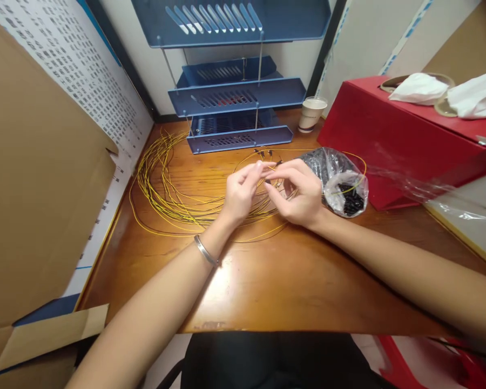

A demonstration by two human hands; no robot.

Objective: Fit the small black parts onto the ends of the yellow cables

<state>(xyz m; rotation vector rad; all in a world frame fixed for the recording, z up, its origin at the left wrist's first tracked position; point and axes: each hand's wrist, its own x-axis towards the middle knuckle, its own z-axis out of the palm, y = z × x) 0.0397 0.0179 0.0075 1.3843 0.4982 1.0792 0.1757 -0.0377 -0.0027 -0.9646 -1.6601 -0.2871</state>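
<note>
My left hand (241,190) is closed in a pinch above the wires, its fingertips almost meeting those of the other hand. What it pinches is too small to make out. My right hand (302,190) has thumb and fingers drawn together, with a small black piece (268,182) at their tips. Below both hands lies a loose coil of thin yellow and dark wires (162,197). Several black wire ends (262,154) show just beyond the fingers. One yellow wire (365,163) loops out to the right and back behind my right hand.
Beside my right hand, an open plastic bag (328,167) holds small black parts (352,199). A blue tiered rack (238,141) stands at the back, with a paper cup (311,114) near it. A red box (389,146) carries tape rolls and white tissue. Cardboard (36,178) rises at left.
</note>
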